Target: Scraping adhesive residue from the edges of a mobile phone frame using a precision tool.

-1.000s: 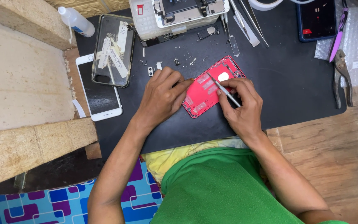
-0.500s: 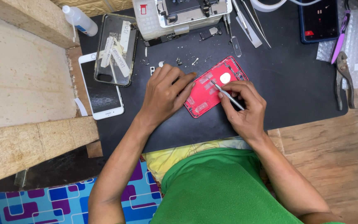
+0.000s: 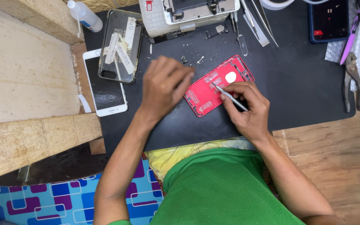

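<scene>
A red phone back housing (image 3: 213, 87) lies tilted on the black work mat (image 3: 296, 83), its empty inside facing up. My right hand (image 3: 246, 108) rests on its right edge and grips a thin metal tool (image 3: 230, 96) whose tip touches the inside of the housing. My left hand (image 3: 163, 85) is blurred and hovers just left of the housing with fingers loosely curled, holding nothing that I can see. Several tiny screws (image 3: 196, 58) lie on the mat above the housing.
A white phone screen (image 3: 105, 89) and a clear case (image 3: 121, 46) lie at the left. A white machine (image 3: 188, 14) stands at the back, with tweezers (image 3: 259, 18) beside it, a dark phone (image 3: 328, 21), pliers (image 3: 351, 79) and a plastic bottle (image 3: 84, 14). Wooden blocks (image 3: 26, 75) border the left.
My left hand has lifted off the red housing and moved left. The right hand keeps the tool on the housing.
</scene>
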